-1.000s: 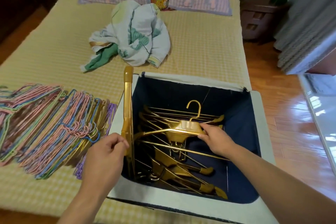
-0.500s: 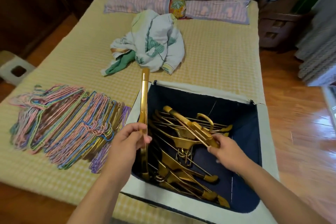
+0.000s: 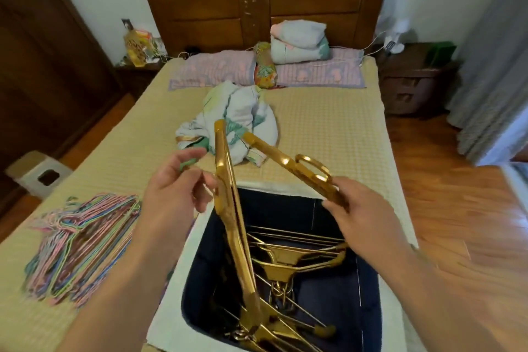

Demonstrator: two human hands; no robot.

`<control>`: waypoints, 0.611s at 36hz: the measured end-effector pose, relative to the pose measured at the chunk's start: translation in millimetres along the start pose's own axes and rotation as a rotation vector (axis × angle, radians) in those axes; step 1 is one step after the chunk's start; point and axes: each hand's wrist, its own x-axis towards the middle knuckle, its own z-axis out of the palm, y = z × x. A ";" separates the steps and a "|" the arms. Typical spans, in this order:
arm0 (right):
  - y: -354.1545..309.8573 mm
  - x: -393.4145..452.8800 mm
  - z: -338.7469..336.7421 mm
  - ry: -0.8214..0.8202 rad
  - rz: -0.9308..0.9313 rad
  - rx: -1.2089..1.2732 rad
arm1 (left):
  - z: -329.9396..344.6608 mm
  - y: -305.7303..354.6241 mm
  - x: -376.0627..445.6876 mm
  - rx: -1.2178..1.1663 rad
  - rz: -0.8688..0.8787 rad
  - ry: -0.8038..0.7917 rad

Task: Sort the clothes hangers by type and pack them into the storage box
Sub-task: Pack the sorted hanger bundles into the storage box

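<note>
Right hand [image 3: 363, 209] at 3 o'clock: fingers [image 3: 331, 204] curled around a gold hanger [image 3: 288, 161], pinching it near the hook; that hanger is lifted above the storage box [image 3: 171, 291], arm pointing toward 11 o'clock over the bed [image 3: 328, 123].

Left hand [image 3: 171, 189] at 9 o'clock: fingers [image 3: 200, 177] loosely spread, tips at or just beside the upright gold hangers [image 3: 228, 209]. Blurred, so I cannot tell whether it's touching or gripping them.

Upright gold hangers: standing on end against the box's left inner wall, top end poking well above the rim, tilted slightly toward 11 o'clock.

Storage box: dark blue lining, pale outer wall, sits at the foot of the bed from centre to 6 o'clock. More gold hangers [image 3: 288, 260] lie in a loose heap inside it, hooks tangled near the bottom.

Pastel wire hangers [image 3: 77, 240] (pink, blue, green): fanned stack on the bed at 8 o'clock, left of the box, well apart from both hands.

Further out: crumpled blanket [image 3: 234, 117] mid-bed at 12 o'clock, behind the raised hanger. Pillows [image 3: 217, 71] and a folded quilt [image 3: 297, 43] against the wooden headboard [image 3: 265, 0]. Brown nightstand [image 3: 414, 80] at 2 o'clock, white stool [image 3: 40, 171] on the floor at 9 o'clock.
</note>
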 end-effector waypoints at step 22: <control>-168.9 74.6 105.8 -0.627 -0.564 -0.199 | -128.4 54.8 35.7 0.569 -0.185 -0.471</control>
